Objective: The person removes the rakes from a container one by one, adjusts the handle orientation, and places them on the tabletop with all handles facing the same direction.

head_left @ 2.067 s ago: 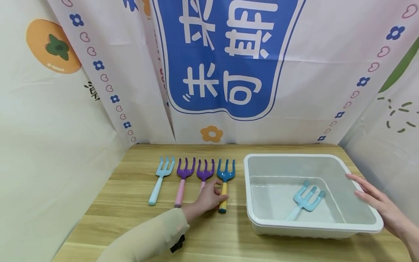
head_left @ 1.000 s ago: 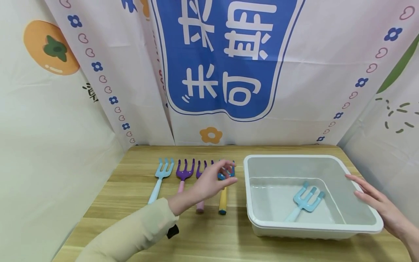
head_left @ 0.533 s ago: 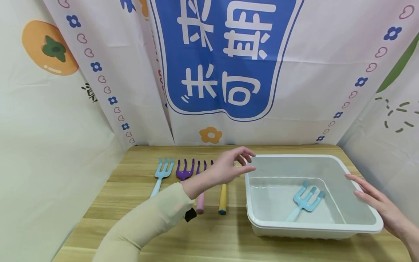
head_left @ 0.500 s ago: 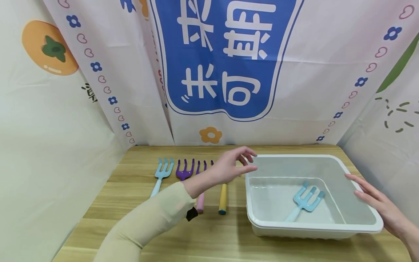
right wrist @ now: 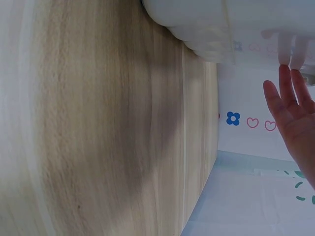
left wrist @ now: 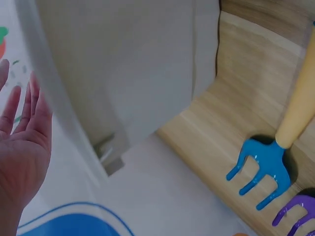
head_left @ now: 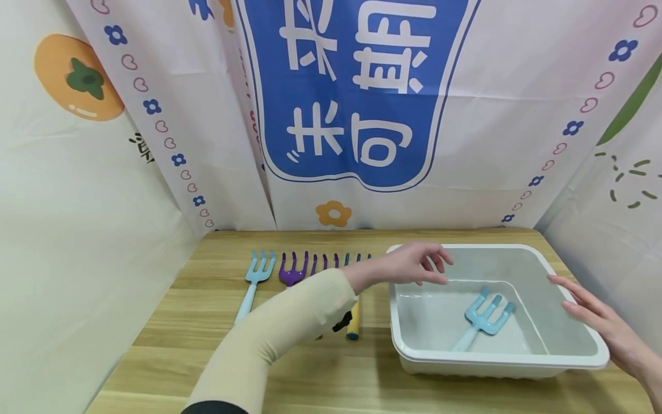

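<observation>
My left hand (head_left: 416, 264) hovers over the left part of the white bin (head_left: 496, 361), fingers loosely bent with nothing between them. In the left wrist view that hand (left wrist: 24, 142) shows an empty palm beside the bin's rim. My right hand (head_left: 600, 322) rests its fingers on the bin's right rim; the right wrist view shows the fingertips (right wrist: 285, 73) against the outer wall. Inside the bin lies a light blue hand fork (head_left: 483, 319). A blue hand fork with a yellow handle (head_left: 353, 325) lies left of the bin, partly hidden by my left arm.
Left of it on the wooden table (head_left: 170, 328) lie two purple hand forks, one (head_left: 293, 275) showing its tines, the other (head_left: 324, 263) mostly covered by my sleeve. A light blue hand fork (head_left: 253, 284) is leftmost. Printed cloth (head_left: 227, 126) hangs behind and at both sides.
My left hand has moved from beside the yellow-handled hand fork up and rightward, over the bin. The forks have stayed in place, and my right hand has kept to the bin's rim.
</observation>
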{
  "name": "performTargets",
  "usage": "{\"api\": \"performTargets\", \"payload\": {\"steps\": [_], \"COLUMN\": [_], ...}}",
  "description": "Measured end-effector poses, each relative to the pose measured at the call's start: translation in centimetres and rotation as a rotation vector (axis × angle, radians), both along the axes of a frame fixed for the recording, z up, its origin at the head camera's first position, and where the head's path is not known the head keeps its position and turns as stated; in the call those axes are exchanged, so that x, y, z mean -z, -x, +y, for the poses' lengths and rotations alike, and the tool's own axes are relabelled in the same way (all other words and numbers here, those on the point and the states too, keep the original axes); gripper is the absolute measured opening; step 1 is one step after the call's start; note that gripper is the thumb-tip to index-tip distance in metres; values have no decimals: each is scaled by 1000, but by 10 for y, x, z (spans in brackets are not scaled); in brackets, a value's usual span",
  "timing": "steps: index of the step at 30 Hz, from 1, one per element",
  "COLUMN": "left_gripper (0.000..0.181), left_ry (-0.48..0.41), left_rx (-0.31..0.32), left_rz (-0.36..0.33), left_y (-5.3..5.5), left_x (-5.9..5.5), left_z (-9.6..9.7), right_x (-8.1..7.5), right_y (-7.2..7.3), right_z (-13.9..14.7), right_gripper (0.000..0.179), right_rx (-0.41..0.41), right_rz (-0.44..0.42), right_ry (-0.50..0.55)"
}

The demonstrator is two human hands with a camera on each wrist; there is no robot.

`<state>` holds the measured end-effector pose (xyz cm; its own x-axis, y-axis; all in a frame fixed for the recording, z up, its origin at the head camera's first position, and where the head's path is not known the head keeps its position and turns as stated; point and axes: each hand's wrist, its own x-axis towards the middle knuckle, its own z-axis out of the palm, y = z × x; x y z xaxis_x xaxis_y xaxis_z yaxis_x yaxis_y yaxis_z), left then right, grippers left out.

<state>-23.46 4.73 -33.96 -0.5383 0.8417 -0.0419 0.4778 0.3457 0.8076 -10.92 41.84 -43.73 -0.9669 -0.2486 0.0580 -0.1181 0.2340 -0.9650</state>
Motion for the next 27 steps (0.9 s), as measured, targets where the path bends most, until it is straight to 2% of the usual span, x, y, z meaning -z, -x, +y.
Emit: {"api": "performTargets", "payload": {"steps": [6,13,20,23,27], "left_gripper": [32,33,38,39,40], "left_ry": [55,141,284,317,371], "left_rx": [23,83,188,214,211], "left_rz": [-91,-139,-113,-113,-135], "left_y": [3,-1,-8,-9,-11], "left_x": [15,31,44,47,50], "left_z": [25,44,57,62,67], "right_x": [0,1,1,1,1], "right_y": [1,1,1,1,2], "right_z": [1,1,2,3,2], "right_gripper": [53,53,52,53,53], "right_rx": [-2,-1,-7,-3,0], "right_rz": [-1,10,-2,-6,-5], "right_ry": [-2,-1,0,-6,-10]}}
